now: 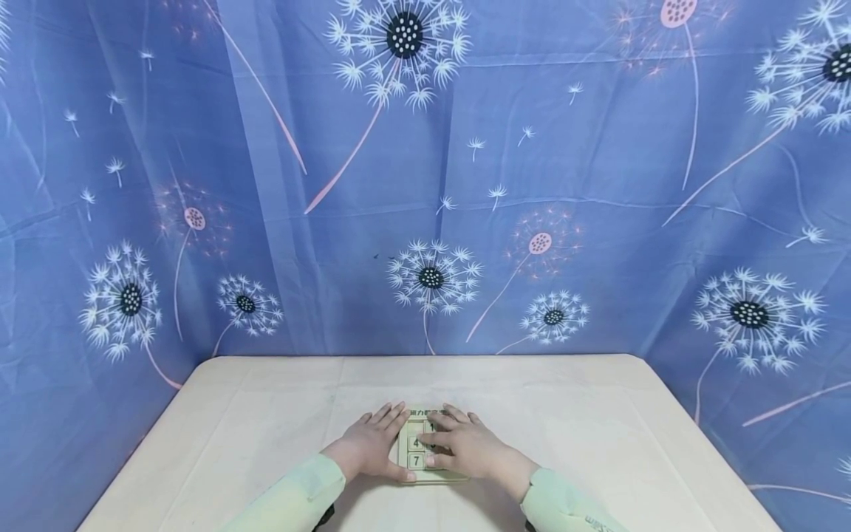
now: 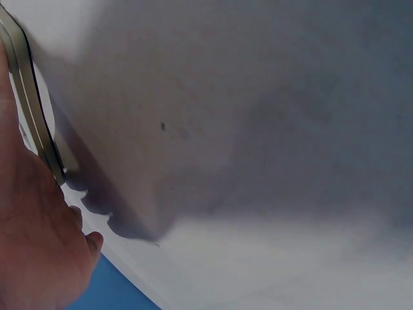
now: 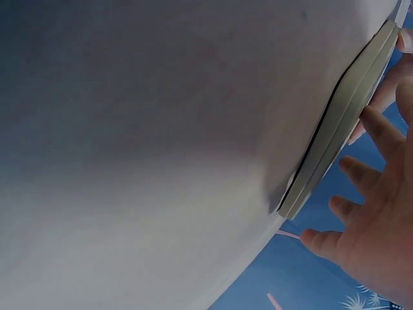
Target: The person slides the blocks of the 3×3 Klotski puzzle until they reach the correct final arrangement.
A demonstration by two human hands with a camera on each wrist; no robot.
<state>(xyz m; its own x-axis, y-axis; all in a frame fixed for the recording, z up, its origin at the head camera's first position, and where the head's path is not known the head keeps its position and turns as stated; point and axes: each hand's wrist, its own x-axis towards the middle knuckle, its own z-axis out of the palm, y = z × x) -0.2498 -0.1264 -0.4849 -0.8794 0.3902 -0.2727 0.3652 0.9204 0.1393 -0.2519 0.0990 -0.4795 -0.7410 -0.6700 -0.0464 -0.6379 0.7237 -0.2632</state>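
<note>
A pale green sliding number puzzle (image 1: pixel 439 479) lies flat on the table, with dark characters along its top edge. Tiles 1, 4 and 7 (image 1: pixel 416 461) show; the right-hand tiles are mostly covered. My left hand (image 1: pixel 371 445) holds the puzzle's left side, its thumb at the lower left corner and fingertips near the upper left. Over the right part spreads my right hand (image 1: pixel 477 448), fingertips on or just above the tiles. From the left wrist, only the puzzle's edge (image 2: pixel 33 97) and part of that hand appear. The right wrist view shows the opposite side edge (image 3: pixel 339 123) beside spread fingers.
The puzzle is near the front of a cream-covered table (image 1: pixel 572 399) with rounded far corners. A blue curtain (image 1: pixel 359 295) printed with dandelions hangs behind the table and along both sides.
</note>
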